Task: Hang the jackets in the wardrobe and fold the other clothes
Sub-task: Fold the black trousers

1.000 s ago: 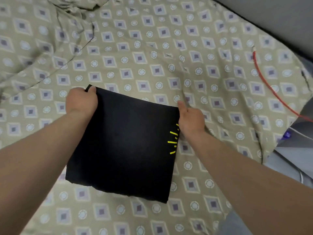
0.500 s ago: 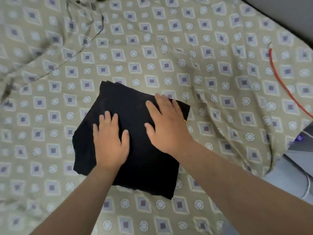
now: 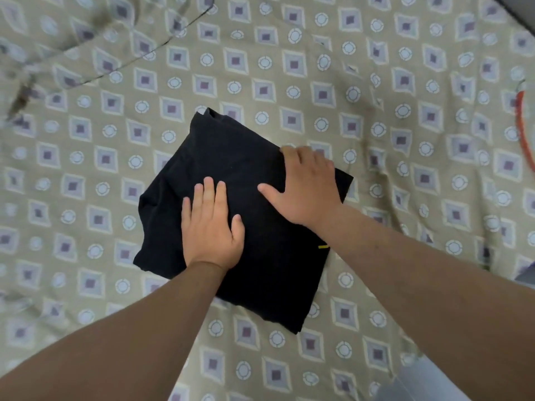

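A black garment [image 3: 225, 166], folded into a rough square with a small yellow mark near its right edge, lies on the patterned bed sheet [image 3: 289, 68]. My left hand [image 3: 212, 227] rests flat on the middle of the garment, fingers straight and pointing away from me. My right hand [image 3: 307, 186] lies on the garment's far right part; its fingers reach over the far edge and their tips are hidden, the thumb spread toward the left hand.
The beige sheet with square and circle motifs covers the whole bed; it is rumpled at the upper left [image 3: 58, 53]. A red cord [image 3: 522, 134] curves along the right edge. A grey surface [image 3: 419, 383] shows at the bottom right.
A second ago both hands gripped the garment's far corners. Then they were laid flat on top. Since then my right hand has slid toward the far right edge.
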Demonstrator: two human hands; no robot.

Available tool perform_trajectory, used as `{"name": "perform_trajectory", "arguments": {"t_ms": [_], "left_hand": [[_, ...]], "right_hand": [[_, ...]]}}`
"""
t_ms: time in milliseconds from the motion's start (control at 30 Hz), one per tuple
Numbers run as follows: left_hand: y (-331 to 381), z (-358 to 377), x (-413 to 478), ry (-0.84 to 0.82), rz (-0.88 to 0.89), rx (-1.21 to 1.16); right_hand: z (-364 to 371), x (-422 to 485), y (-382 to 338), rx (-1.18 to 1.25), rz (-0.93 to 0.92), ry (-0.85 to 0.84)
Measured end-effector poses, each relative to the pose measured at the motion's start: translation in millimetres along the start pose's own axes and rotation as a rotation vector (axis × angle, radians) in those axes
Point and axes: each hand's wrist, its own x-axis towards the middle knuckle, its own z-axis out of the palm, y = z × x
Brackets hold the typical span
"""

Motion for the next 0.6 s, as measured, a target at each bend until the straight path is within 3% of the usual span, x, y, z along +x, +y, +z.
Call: {"name": "perform_trajectory", "arguments": {"t_ms": [67, 200, 467, 600], "left_hand": [[0, 1, 0, 0.005, -0.005, -0.001], [0, 3, 0, 0.012, -0.011, 0.009], [-2, 7, 2, 0.020, 0.009, 0.000], [-3, 12, 2, 0.040, 0.021, 0.005]], "right_hand": [[-11, 22, -2, 0.128, 0.109, -0.051], [-22, 43, 0, 0.255, 0.144, -0.159], [-45, 67, 2, 0.250, 0.082, -0.492], [-45, 77, 1, 0.258, 0.082, -0.556]]}}
